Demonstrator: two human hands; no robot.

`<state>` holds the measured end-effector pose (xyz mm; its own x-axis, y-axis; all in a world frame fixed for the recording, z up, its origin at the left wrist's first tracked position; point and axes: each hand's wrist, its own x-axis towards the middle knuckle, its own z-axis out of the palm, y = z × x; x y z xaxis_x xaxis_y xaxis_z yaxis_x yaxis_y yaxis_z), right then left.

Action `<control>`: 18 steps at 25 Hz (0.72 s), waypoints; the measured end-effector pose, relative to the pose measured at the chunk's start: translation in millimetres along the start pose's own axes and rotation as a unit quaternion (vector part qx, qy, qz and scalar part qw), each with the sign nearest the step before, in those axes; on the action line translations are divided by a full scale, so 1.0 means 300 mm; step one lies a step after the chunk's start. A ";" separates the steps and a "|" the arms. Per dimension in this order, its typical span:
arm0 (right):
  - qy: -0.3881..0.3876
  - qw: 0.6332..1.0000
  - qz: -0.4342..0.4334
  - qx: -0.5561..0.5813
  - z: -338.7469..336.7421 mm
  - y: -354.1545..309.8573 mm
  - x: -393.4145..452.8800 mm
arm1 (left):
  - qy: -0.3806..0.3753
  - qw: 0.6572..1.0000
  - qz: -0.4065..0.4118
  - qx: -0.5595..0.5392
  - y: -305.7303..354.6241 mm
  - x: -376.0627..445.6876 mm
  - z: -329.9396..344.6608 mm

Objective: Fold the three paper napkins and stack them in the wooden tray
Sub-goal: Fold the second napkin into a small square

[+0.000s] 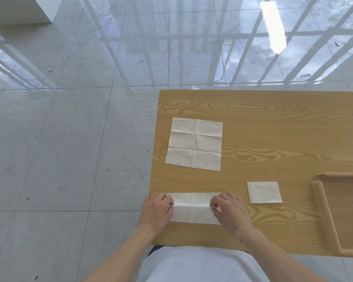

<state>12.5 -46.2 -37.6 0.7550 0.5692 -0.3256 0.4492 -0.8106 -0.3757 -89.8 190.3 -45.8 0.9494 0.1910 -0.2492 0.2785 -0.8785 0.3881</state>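
While the left hand (156,208) pinches one end of the half-folded napkin (195,208) at 6 o'clock on the worktop (273,139), its long axis runs 9-to-3, so the right hand (230,210), fingers clamped on the other end, sits closer to the small folded napkin (264,192) and wooden tray (322,210) toward 3. Open napkin (194,143) waits at 12.

I'm getting a single head-worn view, looking steeply down and forward from just above the desk (273,119). The desk fills the lower right, close in; tiled floor (69,139) spreads left and beyond.
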 end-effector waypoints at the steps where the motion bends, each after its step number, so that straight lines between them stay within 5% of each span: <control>1: 0.015 1.000 -0.006 0.002 -0.017 -0.001 -0.001 | 0.014 1.000 0.007 -0.008 0.000 0.003 -0.009; 8: 0.166 0.984 -0.055 0.021 -0.044 0.016 -0.038 | 0.094 0.994 0.058 -0.023 0.006 -0.005 -0.046; 18: 0.054 0.998 0.005 -0.020 0.083 -0.016 -0.106 | -0.005 0.991 -0.124 -0.046 0.013 -0.075 0.025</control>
<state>-25.7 -57.0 -47.2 0.8060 0.5445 -0.2323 0.4582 -0.8222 -0.3377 -111.3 179.4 -45.3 0.8482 0.3914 -0.3568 0.5164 -0.7609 0.3928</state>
